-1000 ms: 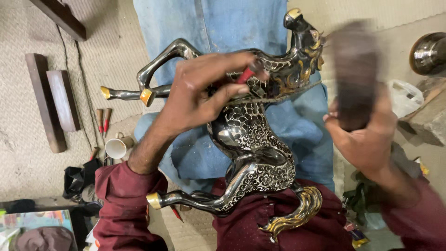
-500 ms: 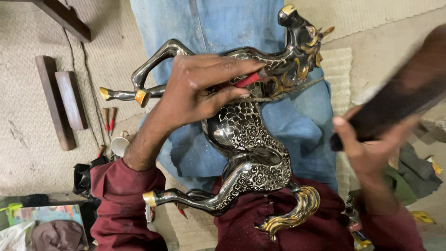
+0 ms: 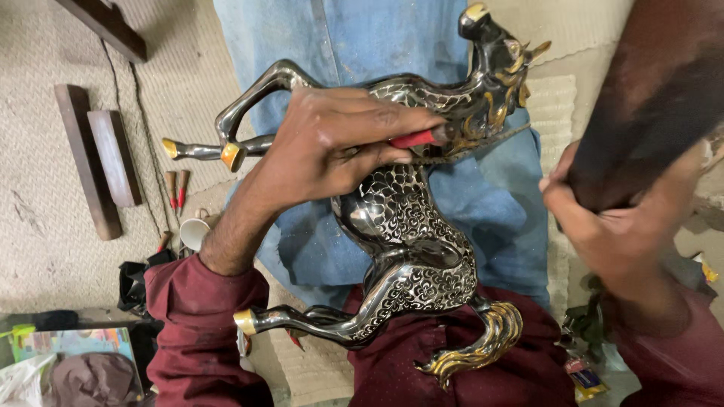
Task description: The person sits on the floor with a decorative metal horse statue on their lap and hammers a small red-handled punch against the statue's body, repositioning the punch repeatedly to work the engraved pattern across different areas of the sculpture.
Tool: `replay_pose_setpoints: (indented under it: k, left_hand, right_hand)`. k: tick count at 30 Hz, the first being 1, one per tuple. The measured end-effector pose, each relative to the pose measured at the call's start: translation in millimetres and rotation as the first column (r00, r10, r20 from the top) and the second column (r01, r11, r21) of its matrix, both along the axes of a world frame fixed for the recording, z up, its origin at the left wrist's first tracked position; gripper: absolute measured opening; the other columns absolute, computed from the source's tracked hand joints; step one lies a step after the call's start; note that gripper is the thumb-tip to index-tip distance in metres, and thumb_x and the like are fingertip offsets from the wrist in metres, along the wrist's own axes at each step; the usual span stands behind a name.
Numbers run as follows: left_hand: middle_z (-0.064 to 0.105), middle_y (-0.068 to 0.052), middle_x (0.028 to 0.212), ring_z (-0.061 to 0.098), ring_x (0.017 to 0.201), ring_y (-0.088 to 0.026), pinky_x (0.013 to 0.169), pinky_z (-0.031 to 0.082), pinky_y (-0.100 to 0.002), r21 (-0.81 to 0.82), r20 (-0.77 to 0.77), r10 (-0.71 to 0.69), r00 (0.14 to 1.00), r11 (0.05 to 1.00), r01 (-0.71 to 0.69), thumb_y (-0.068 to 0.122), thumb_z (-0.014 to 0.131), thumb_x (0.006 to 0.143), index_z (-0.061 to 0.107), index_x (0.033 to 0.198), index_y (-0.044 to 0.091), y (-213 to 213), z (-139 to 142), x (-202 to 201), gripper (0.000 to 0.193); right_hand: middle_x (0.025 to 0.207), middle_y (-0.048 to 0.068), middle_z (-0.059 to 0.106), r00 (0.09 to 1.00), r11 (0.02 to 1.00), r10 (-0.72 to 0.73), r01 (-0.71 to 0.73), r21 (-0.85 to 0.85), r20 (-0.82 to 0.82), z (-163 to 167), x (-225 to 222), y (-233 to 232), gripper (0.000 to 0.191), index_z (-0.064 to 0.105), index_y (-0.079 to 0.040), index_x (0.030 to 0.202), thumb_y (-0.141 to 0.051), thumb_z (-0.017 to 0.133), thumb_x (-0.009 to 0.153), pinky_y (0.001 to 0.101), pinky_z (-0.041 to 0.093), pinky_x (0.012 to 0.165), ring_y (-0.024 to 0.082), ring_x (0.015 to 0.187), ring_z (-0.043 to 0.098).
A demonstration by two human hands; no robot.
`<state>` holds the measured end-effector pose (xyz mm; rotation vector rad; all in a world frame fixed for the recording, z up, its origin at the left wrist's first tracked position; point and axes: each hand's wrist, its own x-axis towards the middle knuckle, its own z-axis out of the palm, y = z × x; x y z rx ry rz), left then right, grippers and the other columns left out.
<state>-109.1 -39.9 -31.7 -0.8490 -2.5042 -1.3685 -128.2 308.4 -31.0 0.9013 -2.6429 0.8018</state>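
The left hand (image 3: pixel 339 147) pinched a red-handled tool (image 3: pixel 422 139) against the neck of the metal horse (image 3: pixel 407 226), which lay across the lap on a blue cloth (image 3: pixel 483 196), steadying it. The right hand (image 3: pixel 611 218) gripped a dark wooden block (image 3: pixel 648 105), raised like a mallet.

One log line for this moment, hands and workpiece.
left hand: holds red-handled tool against black-and-silver metal horse figurine | right hand: grips dark wooden block, raised | horse: across lap
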Motion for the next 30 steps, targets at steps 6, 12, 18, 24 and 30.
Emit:
replay_pose_setpoints:
  k: [6,12,18,24,30]
  left_hand:
    - [0.079,-0.006,0.115,0.074,0.087,-0.021,0.073,0.057,-0.033,-0.017,0.007,-0.007,1.000,1.000,0.007,0.019,0.084,0.096,0.070,0.137,0.015,3,3,-2,0.043]
    - [0.078,-0.006,0.103,0.071,0.080,-0.022,0.070,0.054,-0.036,-0.057,0.054,-0.004,0.999,0.998,0.007,0.019,0.084,0.095,0.070,0.134,0.016,3,5,-3,0.042]
    - [0.079,-0.004,0.113,0.076,0.087,-0.019,0.076,0.059,-0.033,-0.035,0.016,0.028,0.999,0.999,-0.028,0.019,0.083,0.098,0.069,0.136,0.014,4,6,-2,0.042]
    - [0.076,-0.011,0.123,0.079,0.099,-0.020,0.082,0.065,-0.030,0.093,0.056,0.133,0.989,0.986,-0.138,0.018,0.086,0.096,0.065,0.139,0.010,9,0,2,0.048]
    - [0.075,-0.011,0.122,0.078,0.101,-0.024,0.082,0.063,-0.030,0.055,0.000,0.151,0.988,0.987,-0.151,0.013,0.088,0.095,0.066,0.136,0.010,7,0,5,0.046]
  right_hand:
    - [0.093,0.009,0.064,0.894,0.925,0.029,0.145,-0.350,0.448,1,1,-8,0.029,0.054,0.003,0.113,-0.001,0.079,0.101,0.0287,0.055,0.074,0.014,0.077,0.064]
    - [0.093,0.013,0.067,0.958,0.991,0.026,0.013,-0.132,0.287,21,-6,-19,0.044,0.056,0.008,0.119,0.005,0.076,0.080,0.0347,0.055,0.075,0.022,0.083,0.067]
    - [0.102,0.021,0.068,0.970,0.994,0.088,-0.071,-0.082,0.225,2,-7,-14,0.050,0.054,0.008,0.129,0.005,0.075,0.084,0.0383,0.057,0.075,0.029,0.087,0.071]
    - [0.080,0.015,0.063,0.993,0.996,0.055,-0.047,-0.070,0.104,-14,-15,8,0.065,0.037,0.012,0.143,0.007,0.076,0.092,0.0345,0.053,0.060,0.023,0.067,0.065]
    - [0.102,0.019,0.069,0.980,0.980,0.111,-0.080,-0.183,0.167,-6,-16,14,0.058,0.042,0.005,0.150,0.008,0.071,0.100,0.0304,0.060,0.076,0.023,0.086,0.072]
